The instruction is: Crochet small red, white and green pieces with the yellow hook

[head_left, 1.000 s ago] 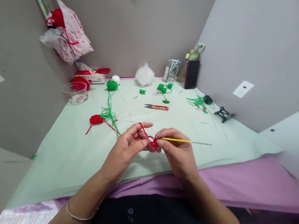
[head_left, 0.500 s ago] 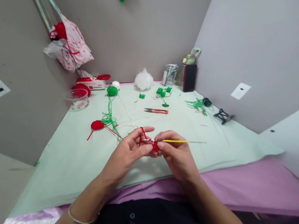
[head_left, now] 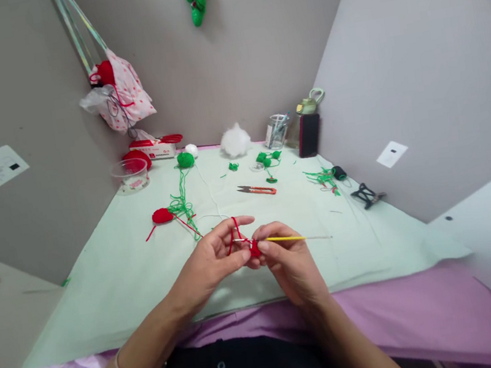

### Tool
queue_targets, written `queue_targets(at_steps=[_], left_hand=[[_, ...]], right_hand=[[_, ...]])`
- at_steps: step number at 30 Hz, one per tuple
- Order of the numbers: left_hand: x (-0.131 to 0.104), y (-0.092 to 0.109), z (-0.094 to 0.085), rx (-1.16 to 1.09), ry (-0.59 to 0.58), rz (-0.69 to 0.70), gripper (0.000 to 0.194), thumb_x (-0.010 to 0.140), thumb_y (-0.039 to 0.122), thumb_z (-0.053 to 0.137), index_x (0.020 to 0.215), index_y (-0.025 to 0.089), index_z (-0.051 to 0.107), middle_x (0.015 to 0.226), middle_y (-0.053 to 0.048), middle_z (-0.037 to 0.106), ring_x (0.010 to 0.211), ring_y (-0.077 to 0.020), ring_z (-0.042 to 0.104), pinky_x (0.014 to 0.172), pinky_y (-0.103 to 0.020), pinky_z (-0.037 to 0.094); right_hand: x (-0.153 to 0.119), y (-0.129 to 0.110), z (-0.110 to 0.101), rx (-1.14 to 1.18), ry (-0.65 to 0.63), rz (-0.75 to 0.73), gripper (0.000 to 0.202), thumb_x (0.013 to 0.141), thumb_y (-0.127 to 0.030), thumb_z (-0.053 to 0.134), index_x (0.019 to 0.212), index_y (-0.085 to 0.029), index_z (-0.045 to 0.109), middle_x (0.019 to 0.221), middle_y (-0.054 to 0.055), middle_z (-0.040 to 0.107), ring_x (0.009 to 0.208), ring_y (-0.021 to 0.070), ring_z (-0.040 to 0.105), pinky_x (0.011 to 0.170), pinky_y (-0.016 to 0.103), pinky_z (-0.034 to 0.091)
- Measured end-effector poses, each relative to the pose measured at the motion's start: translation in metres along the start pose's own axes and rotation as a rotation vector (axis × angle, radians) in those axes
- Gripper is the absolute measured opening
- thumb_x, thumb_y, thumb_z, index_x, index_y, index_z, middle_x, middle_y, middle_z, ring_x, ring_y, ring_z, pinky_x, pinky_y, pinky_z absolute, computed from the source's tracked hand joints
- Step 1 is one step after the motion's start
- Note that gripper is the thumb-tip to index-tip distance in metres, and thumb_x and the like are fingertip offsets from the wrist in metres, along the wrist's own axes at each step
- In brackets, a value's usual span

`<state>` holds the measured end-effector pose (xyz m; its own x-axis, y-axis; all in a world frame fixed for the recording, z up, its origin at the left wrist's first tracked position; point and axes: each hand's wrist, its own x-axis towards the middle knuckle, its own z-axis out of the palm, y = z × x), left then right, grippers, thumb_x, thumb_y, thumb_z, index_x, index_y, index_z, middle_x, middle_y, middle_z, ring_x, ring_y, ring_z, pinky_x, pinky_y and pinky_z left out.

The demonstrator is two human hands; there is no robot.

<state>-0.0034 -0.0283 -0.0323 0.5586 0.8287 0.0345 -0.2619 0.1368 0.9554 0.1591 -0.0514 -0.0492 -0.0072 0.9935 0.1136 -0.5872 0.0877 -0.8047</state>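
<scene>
Between the fingertips of my left hand (head_left: 219,253) is a small red crochet piece (head_left: 254,249). Red yarn (head_left: 236,228) loops over the raised left index finger. My right hand (head_left: 290,254) pinches a crochet hook (head_left: 284,238) with a yellow grip, its metal tip pointing left at the red stitches. The right thumb also lies close against the piece. From the left hand a red strand runs back to a red yarn ball (head_left: 162,215) on the table. Loops on the hook are too small to make out.
Orange-handled thread snips (head_left: 256,190) lie beyond my hands. Tangled green yarn (head_left: 180,205) trails from a green ball (head_left: 185,160). White stuffing (head_left: 235,140), green crocheted pieces (head_left: 268,158), a clear tub (head_left: 130,176) and a phone (head_left: 309,134) stand farther back. A black stand (head_left: 368,195) sits at right.
The view has tilted up slightly, so everything sits lower. The hook has shifted a little left and lies flatter at the red piece; both hands keep their hold.
</scene>
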Motion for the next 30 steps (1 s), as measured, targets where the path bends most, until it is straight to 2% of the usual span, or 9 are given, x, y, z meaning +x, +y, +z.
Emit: queue_targets(at_steps=[6, 10, 13, 15, 18, 22, 26, 28, 30], left_hand=[[-0.003, 0.003, -0.002, 0.173, 0.106, 0.074, 0.047, 0.090, 0.014, 0.069, 0.136, 0.024, 0.062, 0.090, 0.003, 0.060, 0.085, -0.0151, 0.069, 0.088, -0.033, 0.055], [-0.003, 0.002, -0.005, 0.073, 0.074, 0.083, 0.041, 0.094, 0.022, 0.069, 0.135, 0.024, 0.064, 0.095, 0.002, 0.063, 0.088, -0.0150, 0.069, 0.090, -0.032, 0.054], [-0.002, 0.001, -0.003, 0.010, 0.048, 0.052, 0.049, 0.091, 0.026, 0.077, 0.137, 0.025, 0.062, 0.097, 0.001, 0.066, 0.088, -0.0148, 0.069, 0.089, -0.032, 0.054], [-0.001, 0.000, -0.001, 0.018, 0.049, 0.053, 0.053, 0.088, 0.025, 0.080, 0.138, 0.025, 0.061, 0.091, 0.002, 0.068, 0.085, -0.0144, 0.069, 0.087, -0.031, 0.054], [-0.002, 0.002, -0.003, 0.108, 0.077, 0.068, 0.048, 0.087, 0.026, 0.082, 0.133, 0.025, 0.066, 0.087, 0.003, 0.066, 0.083, -0.0143, 0.067, 0.086, -0.031, 0.053], [-0.004, 0.011, -0.014, 0.280, 0.122, 0.056, 0.040, 0.088, 0.033, 0.081, 0.126, 0.028, 0.072, 0.096, 0.000, 0.068, 0.093, -0.0167, 0.065, 0.083, -0.029, 0.051], [-0.005, 0.032, -0.032, 0.384, 0.159, 0.122, 0.018, 0.091, 0.041, 0.076, 0.101, 0.026, 0.076, 0.098, -0.001, 0.071, 0.090, -0.0174, 0.065, 0.085, -0.032, 0.052], [-0.004, 0.045, -0.043, 0.526, 0.171, 0.169, 0.019, 0.092, 0.044, 0.073, 0.093, 0.025, 0.074, 0.093, -0.001, 0.070, 0.085, -0.0176, 0.064, 0.082, -0.033, 0.052], [-0.001, 0.055, -0.054, 0.730, 0.254, 0.226, 0.021, 0.095, 0.045, 0.069, 0.090, 0.025, 0.073, 0.094, -0.002, 0.069, 0.087, -0.0190, 0.063, 0.081, -0.035, 0.052]], right_hand=[[0.001, 0.002, -0.003, 0.006, 0.032, 0.049, 0.020, 0.065, -0.028, 0.095, 0.075, -0.022, 0.079, 0.067, -0.002, 0.071, 0.054, 0.0063, 0.057, 0.055, 0.018, 0.046], [0.002, 0.001, -0.005, 0.016, 0.059, 0.034, 0.022, 0.063, -0.029, 0.097, 0.074, -0.021, 0.079, 0.068, -0.002, 0.071, 0.053, 0.0054, 0.055, 0.054, 0.018, 0.044], [0.002, 0.001, -0.006, 0.018, 0.058, 0.035, 0.023, 0.064, -0.030, 0.097, 0.075, -0.022, 0.079, 0.068, -0.002, 0.071, 0.054, 0.0061, 0.055, 0.056, 0.018, 0.046], [0.002, 0.001, -0.006, 0.025, 0.056, 0.043, 0.023, 0.064, -0.031, 0.097, 0.076, -0.022, 0.079, 0.069, -0.002, 0.070, 0.054, 0.0059, 0.055, 0.056, 0.019, 0.047], [0.002, 0.001, -0.005, 0.055, 0.045, 0.069, 0.023, 0.064, -0.029, 0.097, 0.076, -0.022, 0.079, 0.070, -0.003, 0.070, 0.054, 0.0048, 0.053, 0.055, 0.017, 0.045], [0.002, 0.000, -0.003, 0.111, 0.057, 0.095, 0.026, 0.061, -0.028, 0.099, 0.074, -0.020, 0.078, 0.072, -0.002, 0.069, 0.054, 0.0035, 0.052, 0.053, 0.015, 0.043], [0.001, -0.003, -0.001, 0.152, 0.030, 0.126, 0.026, 0.060, -0.026, 0.099, 0.073, -0.020, 0.077, 0.068, -0.003, 0.067, 0.052, 0.0022, 0.049, 0.051, 0.014, 0.041], [0.000, -0.005, -0.001, 0.161, 0.011, 0.144, 0.026, 0.061, -0.025, 0.099, 0.073, -0.020, 0.077, 0.067, -0.003, 0.066, 0.051, 0.0019, 0.048, 0.050, 0.014, 0.039], [-0.001, -0.006, -0.001, 0.164, 0.007, 0.148, 0.025, 0.061, -0.025, 0.099, 0.073, -0.020, 0.077, 0.067, -0.003, 0.065, 0.051, 0.0020, 0.047, 0.049, 0.014, 0.039]])
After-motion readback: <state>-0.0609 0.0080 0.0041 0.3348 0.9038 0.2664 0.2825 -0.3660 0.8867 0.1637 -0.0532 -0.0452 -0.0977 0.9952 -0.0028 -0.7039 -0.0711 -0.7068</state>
